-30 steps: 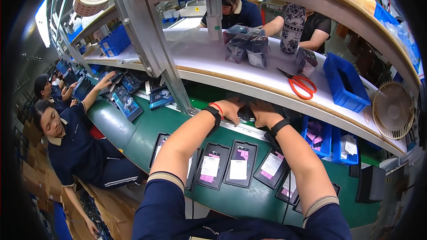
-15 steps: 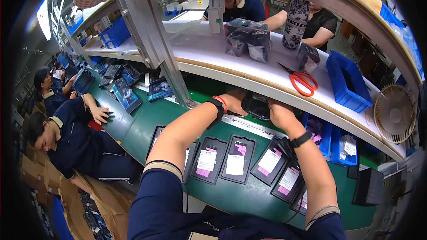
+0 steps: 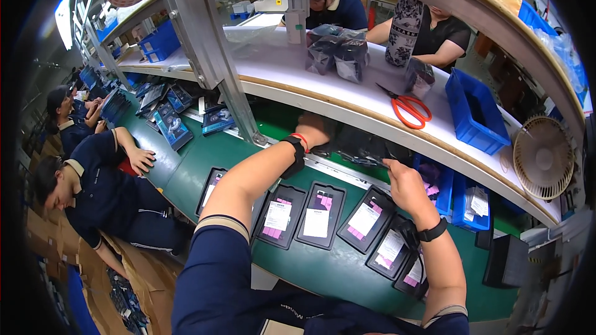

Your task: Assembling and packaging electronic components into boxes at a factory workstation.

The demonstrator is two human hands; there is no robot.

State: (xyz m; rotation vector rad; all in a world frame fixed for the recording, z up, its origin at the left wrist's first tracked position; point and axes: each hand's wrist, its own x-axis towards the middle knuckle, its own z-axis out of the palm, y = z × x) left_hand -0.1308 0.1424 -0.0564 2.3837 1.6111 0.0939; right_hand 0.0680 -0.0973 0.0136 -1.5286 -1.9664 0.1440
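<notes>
My left hand [image 3: 316, 129] reaches under the shelf beside a heap of dark, shiny plastic-wrapped items [image 3: 359, 146]; its fingers are mostly hidden in shadow. At the right end of that heap is my right hand [image 3: 406, 186], its fingers closed and their tips against the dark plastic. What they pinch is too small to make out. Below my hands, several black trays [image 3: 303, 213] lie in a row on the green table [image 3: 205, 160], each with a white printed sheet [image 3: 316, 223] and pink pieces. Some black cable [image 3: 408, 231] lies over the trays nearest my right forearm.
Above the table runs a white shelf [image 3: 261, 71] with red-handled scissors [image 3: 411, 111], a blue bin [image 3: 475, 115], wrapped dark packs [image 3: 351, 59] and a fan [image 3: 546, 158]. Blue bins [image 3: 473, 211] stand beneath it. A metal post [image 3: 211, 56] rises at left, near boxes [image 3: 171, 125] and co-workers.
My right hand has drawn back from under the shelf toward me, its fingers now closed. My left hand stays under the shelf, slightly farther left. The view has shifted a little.
</notes>
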